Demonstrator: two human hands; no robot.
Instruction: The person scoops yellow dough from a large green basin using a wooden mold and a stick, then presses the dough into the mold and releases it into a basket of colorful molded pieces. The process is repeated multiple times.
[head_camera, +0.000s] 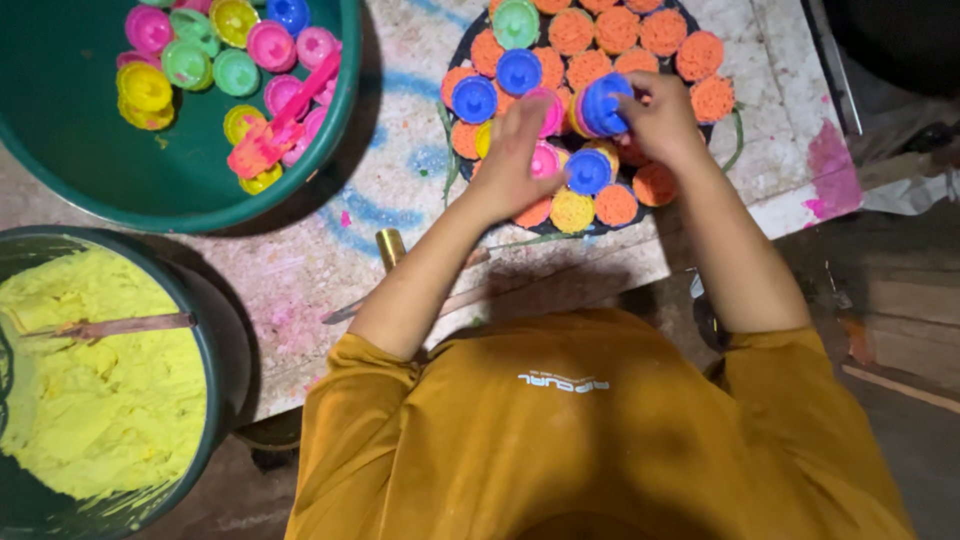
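A blue mould (604, 103) is gripped in the right hand (662, 118), fingers curled tight around it, just above a dark round tray (722, 132) on the stained table (400, 190). The tray is packed with orange pressed cakes (697, 55), a yellow one (572, 211) and further blue (518, 71), pink (545, 160) and green moulds (516, 22). The left hand (512, 160) is laid flat over the tray's middle — fingers together, touching moulds beneath. To the left, a green basin (335, 110) is filled with loose pink, yellow, green and blue moulds — a pink scoop (280, 120) among them. Nearer, a dark bucket (225, 340) is filled with yellow powder (100, 400), a stick (110, 326) resting in it.
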